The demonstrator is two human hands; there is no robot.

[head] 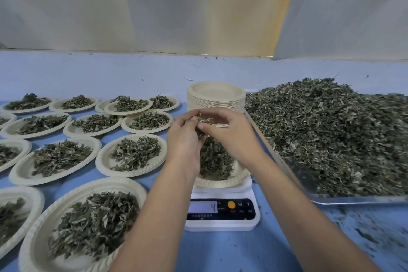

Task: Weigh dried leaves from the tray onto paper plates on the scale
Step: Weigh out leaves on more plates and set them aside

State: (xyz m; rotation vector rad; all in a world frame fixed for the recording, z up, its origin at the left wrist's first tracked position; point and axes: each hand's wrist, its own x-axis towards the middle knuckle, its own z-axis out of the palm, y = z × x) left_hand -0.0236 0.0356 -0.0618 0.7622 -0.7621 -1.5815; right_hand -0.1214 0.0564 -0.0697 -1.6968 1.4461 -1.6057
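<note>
Head camera: pinching one small clump of dried leaves (202, 119) between the curled fingertips of the left hand (184, 139) and the right hand (229, 137), directly above the paper plate (223, 183) on the white scale (220, 223), at 6 o'clock from the stack of empty plates (215, 100). Already a dark mound on that plate; on the display (203, 206), something like a 4, too blurred to trust. Judging from this, topping up toward the target weight.

Best to tease the clump apart and release a few flakes at a time over the plate's middle, with wrists and forearms lifted clear of the rim and platform so as not to add false weight. Cannot tell, behind the left forearm, whether anything touches the rim. Pause after each sprinkle and read only once the digits settle. Return any surplus to the loose heap (331, 134) on the metal tray (357, 200) at 3 o'clock, not onto the blue table (220, 254). Avoid drifting toward the filled plates (106, 162) from 7 to 10 o'clock, lest crumbs fall into finished portions
</note>
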